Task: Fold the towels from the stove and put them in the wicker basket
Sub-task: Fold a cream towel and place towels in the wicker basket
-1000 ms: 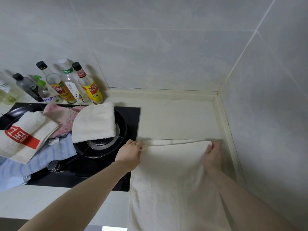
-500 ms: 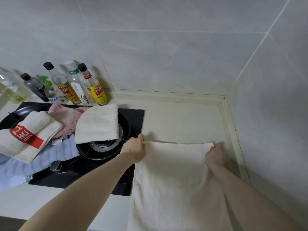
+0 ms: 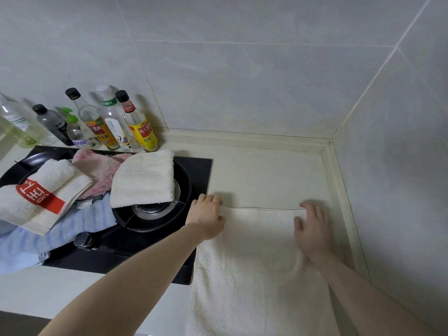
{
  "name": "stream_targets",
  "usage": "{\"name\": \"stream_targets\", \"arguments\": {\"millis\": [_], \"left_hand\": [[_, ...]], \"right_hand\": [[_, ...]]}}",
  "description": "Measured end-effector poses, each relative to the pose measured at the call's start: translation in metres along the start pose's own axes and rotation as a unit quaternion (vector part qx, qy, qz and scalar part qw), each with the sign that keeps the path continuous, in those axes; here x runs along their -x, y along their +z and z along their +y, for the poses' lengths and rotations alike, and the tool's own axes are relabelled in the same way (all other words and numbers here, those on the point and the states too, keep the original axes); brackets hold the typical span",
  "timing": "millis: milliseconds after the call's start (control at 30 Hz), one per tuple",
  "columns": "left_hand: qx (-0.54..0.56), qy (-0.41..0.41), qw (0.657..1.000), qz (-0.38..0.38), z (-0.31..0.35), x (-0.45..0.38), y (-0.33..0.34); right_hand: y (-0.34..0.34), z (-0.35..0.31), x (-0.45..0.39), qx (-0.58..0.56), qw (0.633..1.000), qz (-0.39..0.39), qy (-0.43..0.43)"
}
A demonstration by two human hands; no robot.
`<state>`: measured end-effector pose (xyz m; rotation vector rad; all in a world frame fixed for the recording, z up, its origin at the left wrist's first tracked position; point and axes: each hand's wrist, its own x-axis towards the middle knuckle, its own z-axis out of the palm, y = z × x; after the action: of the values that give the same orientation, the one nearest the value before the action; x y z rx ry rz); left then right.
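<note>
Towel [image 3: 254,263] soft, limp, light; lies flat by counter's right edge. Left hand [image 3: 207,218] fingers curled on far-left corner; right hand [image 3: 311,232] fingers spread, pressing. Grip corners.

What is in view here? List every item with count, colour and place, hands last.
spread towel: 1, cream, flat on the counter right of the stove, near end hanging over the front edge
folded towel: 1, cream, on the right burner
pink towel: 1, pink, on the stove behind the others
red-label towel: 1, white with red patch, left of the stove top
blue towel: 1, light blue, under the pile, front left
stove: 1, black, left of the counter
bottles: about 7, clear, some with yellow labels, along the wall behind the stove
counter: 1, cream, in the corner
left hand: on the spread towel's far left corner
right hand: fingers spread, at the far right corner, blurred
</note>
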<state>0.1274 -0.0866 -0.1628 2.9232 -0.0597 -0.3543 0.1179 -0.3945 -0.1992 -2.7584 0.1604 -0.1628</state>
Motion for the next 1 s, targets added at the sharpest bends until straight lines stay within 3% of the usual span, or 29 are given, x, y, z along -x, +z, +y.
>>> {"name": "stream_targets", "arguments": {"millis": [100, 333, 533, 867, 1000], "left_hand": [[-0.002, 0.005, 0.999, -0.035, 0.004, -0.003, 0.003], [0.025, -0.023, 0.998, -0.046, 0.01, -0.014, -0.009], [0.065, 0.005, 0.996, -0.06, -0.002, -0.013, -0.012], [0.061, 0.173, 0.983, 0.023, -0.009, 0.008, -0.038], [0.076, 0.225, 0.969, 0.07, -0.003, 0.024, -0.056]], "right_hand": [[0.001, -0.003, -0.001, 0.024, 0.997, -0.079, 0.006], [-0.011, -0.011, -0.018, 0.075, 0.987, -0.138, 0.028], [-0.022, -0.008, -0.03, 0.089, 0.979, -0.18, 0.031], [-0.041, -0.013, -0.029, 0.115, 0.963, -0.245, 0.012], [-0.056, -0.018, -0.024, 0.05, 0.967, -0.249, 0.004]]}}
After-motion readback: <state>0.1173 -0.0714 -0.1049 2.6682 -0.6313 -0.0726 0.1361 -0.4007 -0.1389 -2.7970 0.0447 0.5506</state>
